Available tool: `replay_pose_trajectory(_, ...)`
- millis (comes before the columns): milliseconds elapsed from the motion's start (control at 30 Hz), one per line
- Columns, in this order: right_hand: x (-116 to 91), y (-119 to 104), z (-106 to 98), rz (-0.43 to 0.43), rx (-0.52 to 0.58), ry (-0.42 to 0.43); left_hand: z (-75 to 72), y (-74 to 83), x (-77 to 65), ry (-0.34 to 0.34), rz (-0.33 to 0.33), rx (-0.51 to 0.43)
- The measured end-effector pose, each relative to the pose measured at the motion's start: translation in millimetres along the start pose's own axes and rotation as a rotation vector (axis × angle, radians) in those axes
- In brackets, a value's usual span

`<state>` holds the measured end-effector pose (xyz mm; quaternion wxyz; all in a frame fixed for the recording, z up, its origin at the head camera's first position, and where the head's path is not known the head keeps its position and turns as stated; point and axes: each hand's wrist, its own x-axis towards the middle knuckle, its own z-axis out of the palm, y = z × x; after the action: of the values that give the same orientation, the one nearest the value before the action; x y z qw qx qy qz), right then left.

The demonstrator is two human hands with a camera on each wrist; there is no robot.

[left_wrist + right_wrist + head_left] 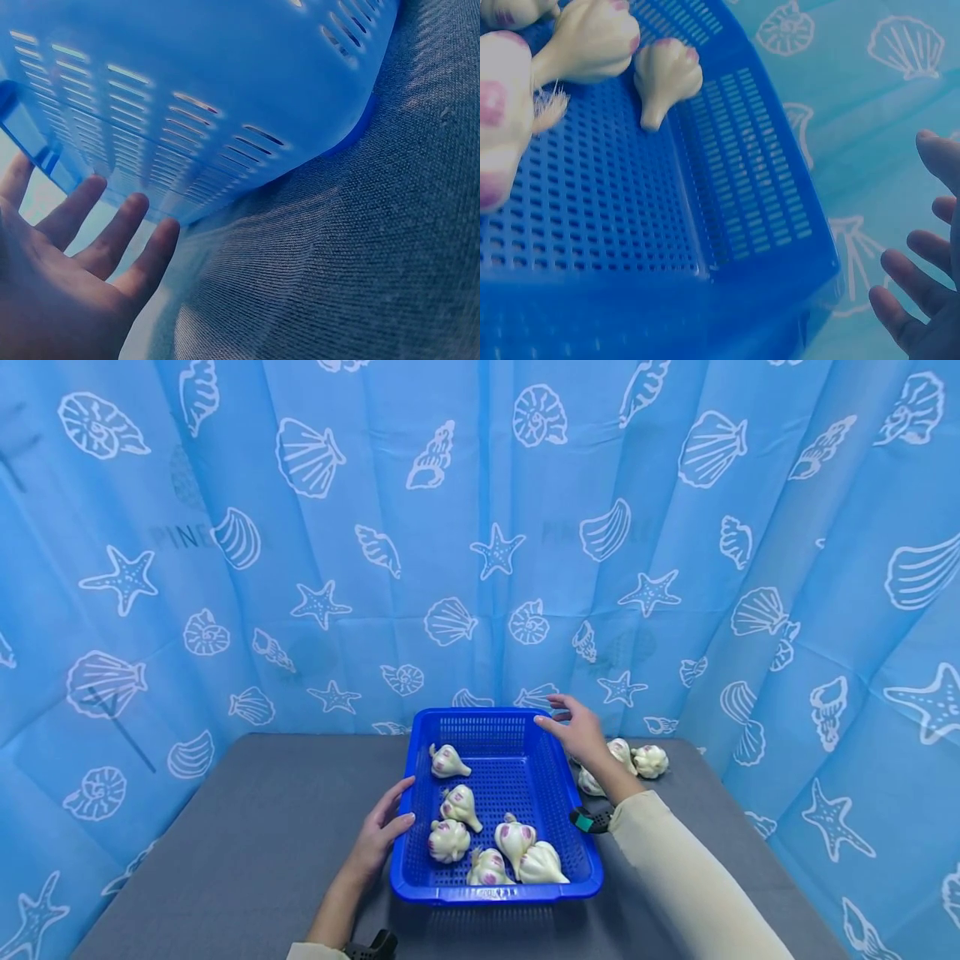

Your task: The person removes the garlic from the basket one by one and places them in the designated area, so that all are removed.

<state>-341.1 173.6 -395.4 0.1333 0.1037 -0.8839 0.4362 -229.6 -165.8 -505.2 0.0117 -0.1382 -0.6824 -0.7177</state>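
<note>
A blue plastic basket point(431, 892) with slotted walls stands on the table, with several garlic bulbs point(448, 841) spread over its left side and near end. My left hand point(377, 833) is at the basket's left wall, its fingers extended along the outside and the thumb at the rim. In the left wrist view those fingers point(124, 225) are spread close beside the slotted wall. Over the far right corner, my right hand point(576, 733) hangs with spread fingers and holds nothing. The right wrist view shows a gap between its fingertips and the basket corner.
More garlic bulbs point(649, 762) lie on the table to the right of the basket, partly hidden behind my right forearm. The grey table point(300, 810) ends at a blue curtain point(495, 635) with white seashell prints, which hangs along the back and both sides.
</note>
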Motion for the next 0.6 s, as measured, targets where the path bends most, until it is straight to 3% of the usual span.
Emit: replay_pose_trajectory(600, 4.2, -25.3, 37.2, 0.0, 0.065, -0.182, 0.0, 1.1, -0.1, -0.012, 0.018, -0.011)
